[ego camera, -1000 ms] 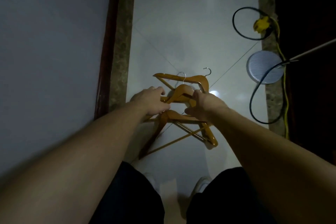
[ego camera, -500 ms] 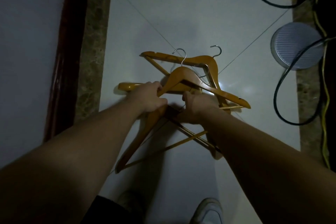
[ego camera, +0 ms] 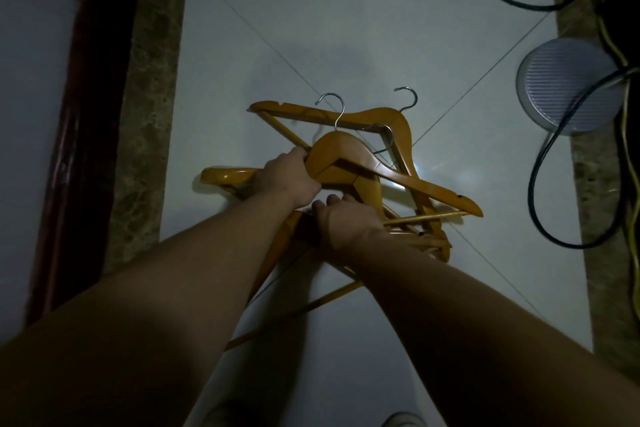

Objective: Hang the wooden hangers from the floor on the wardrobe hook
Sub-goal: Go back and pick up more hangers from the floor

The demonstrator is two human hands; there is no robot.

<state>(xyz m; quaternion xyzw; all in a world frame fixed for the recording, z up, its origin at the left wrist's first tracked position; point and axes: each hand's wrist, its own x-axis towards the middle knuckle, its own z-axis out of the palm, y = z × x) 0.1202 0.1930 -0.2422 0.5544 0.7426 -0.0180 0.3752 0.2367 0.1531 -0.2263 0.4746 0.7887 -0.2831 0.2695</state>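
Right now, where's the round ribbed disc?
Head view, far right: the disc lies at the tile's edge by the marble border, a black cable crossing over it, right of the hanger pile.

Left hand (ego camera: pixel 287 180), right hand (ego camera: pixel 349 225) gripping piled wooden hangers (ego camera: pixel 346 156), tiled floor (ego camera: pixel 346 28)

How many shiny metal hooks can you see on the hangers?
2. One hook rises from the top hanger gripped by the left hand; the other hook pokes out beyond the far hanger, to the right. More may be hidden in the pile.
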